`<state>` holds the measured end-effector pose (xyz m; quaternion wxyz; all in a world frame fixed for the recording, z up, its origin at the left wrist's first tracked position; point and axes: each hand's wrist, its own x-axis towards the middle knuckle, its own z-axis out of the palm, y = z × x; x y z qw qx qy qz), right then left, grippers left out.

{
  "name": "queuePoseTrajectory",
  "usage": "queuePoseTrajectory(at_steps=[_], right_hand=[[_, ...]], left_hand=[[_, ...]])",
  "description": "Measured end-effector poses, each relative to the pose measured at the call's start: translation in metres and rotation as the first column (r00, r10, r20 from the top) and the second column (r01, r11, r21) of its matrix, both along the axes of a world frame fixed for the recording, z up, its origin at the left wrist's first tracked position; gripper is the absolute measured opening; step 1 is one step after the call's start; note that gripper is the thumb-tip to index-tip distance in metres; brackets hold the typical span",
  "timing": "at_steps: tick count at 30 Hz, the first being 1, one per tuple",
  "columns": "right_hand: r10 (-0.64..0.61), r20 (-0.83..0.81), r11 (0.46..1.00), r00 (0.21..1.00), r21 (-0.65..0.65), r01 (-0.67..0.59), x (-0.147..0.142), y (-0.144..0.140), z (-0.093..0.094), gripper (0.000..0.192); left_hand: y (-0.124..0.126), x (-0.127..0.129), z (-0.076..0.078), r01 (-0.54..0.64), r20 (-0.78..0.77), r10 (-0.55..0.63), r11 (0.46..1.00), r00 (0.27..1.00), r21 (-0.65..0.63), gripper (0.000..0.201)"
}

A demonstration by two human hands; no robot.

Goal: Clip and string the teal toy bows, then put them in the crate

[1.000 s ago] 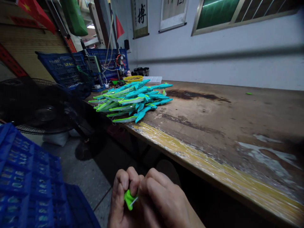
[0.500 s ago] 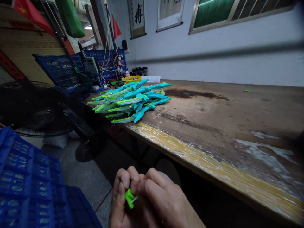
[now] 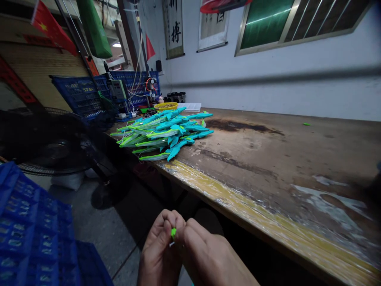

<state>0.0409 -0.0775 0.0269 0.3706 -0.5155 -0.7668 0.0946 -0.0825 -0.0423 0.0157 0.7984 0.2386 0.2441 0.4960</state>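
Close together below the table edge, my two hands meet at a small bright green plastic piece (image 3: 173, 233). My left hand (image 3: 159, 248) pinches it between thumb and fingers, so only a bit of green shows. A thin pale bit sticks out just under it. My right hand (image 3: 205, 250) is closed against the piece's other side; its fingertips are hidden, and what they grip cannot be made out. Beyond the hands, on the table's left end, lies a pile of turquoise and lime-green plastic toys (image 3: 166, 133) with thin strings and clear parts.
The wooden table (image 3: 238, 159) has yellow tape along its front edge. A small green piece (image 3: 306, 124) lies far right. Blue crates (image 3: 35, 222) stand at lower left, near a black fan (image 3: 50, 139). A yellow basket (image 3: 166, 106) sits behind the pile.
The left fingers have closed further over the green piece, so less of it shows. The right hand has shifted slightly, and the head view has tilted up a little.
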Motion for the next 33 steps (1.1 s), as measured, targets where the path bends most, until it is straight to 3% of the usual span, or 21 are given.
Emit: queuePoseTrajectory(at_steps=[3,6,9,12,16,19,22,25,27,29,31,33], right_hand=[[-0.065,0.029,0.993,0.997,0.096,0.062,0.000,0.005,-0.008,0.027],[-0.084,0.181,0.960,0.980,0.280,0.031,0.005,0.009,-0.007,0.038],[-0.128,0.346,0.920,0.930,0.392,-0.019,0.010,0.011,-0.008,0.031],[-0.238,0.412,0.896,0.880,0.443,0.035,0.012,0.012,-0.014,0.030],[-0.239,0.334,0.879,0.912,0.473,0.058,0.022,0.019,-0.003,0.023],[-0.301,0.121,0.851,0.946,0.481,0.210,0.037,0.031,0.021,0.020],[-0.359,-0.067,0.856,0.931,0.373,0.357,0.053,0.041,0.035,0.019],[-0.308,-0.194,0.922,0.931,0.180,0.342,0.061,0.041,0.025,0.018],[-0.235,-0.238,0.964,0.942,0.065,0.257,0.063,0.034,0.012,0.018],[-0.095,-0.229,0.995,0.969,-0.028,0.091,0.063,0.023,0.002,0.017],[0.042,-0.213,0.993,0.976,-0.095,-0.064,0.063,0.013,-0.003,0.019],[0.087,-0.264,0.982,0.961,-0.140,-0.127,0.063,0.006,-0.005,0.018]], left_hand=[[0.002,0.004,-0.003,0.012,-0.017,-0.012,1.000,1.000,-0.013,0.023],[0.003,0.010,-0.005,0.010,-0.057,-0.012,0.999,0.998,-0.032,0.027],[0.005,0.016,-0.009,-0.014,-0.121,0.004,0.997,0.993,-0.081,0.032],[0.006,0.021,-0.017,-0.015,-0.193,0.003,0.998,0.981,-0.059,0.036],[0.007,0.031,-0.028,-0.013,-0.322,0.045,0.995,0.946,0.101,0.039],[0.008,0.035,-0.033,0.051,-0.362,0.005,0.988,0.932,0.146,0.038],[0.009,0.032,-0.032,0.149,-0.337,-0.096,0.980,0.937,0.134,0.038],[0.008,0.027,-0.030,0.159,-0.317,-0.108,0.977,0.942,0.139,0.036],[0.007,0.026,-0.029,0.134,-0.317,-0.086,0.982,0.945,0.132,0.035],[0.006,0.027,-0.030,0.106,-0.324,-0.061,0.987,0.944,0.122,0.034],[0.004,0.030,-0.030,0.076,-0.343,-0.031,0.990,0.939,0.120,0.033],[0.003,0.033,-0.029,0.063,-0.371,-0.008,0.989,0.929,0.135,0.033]])
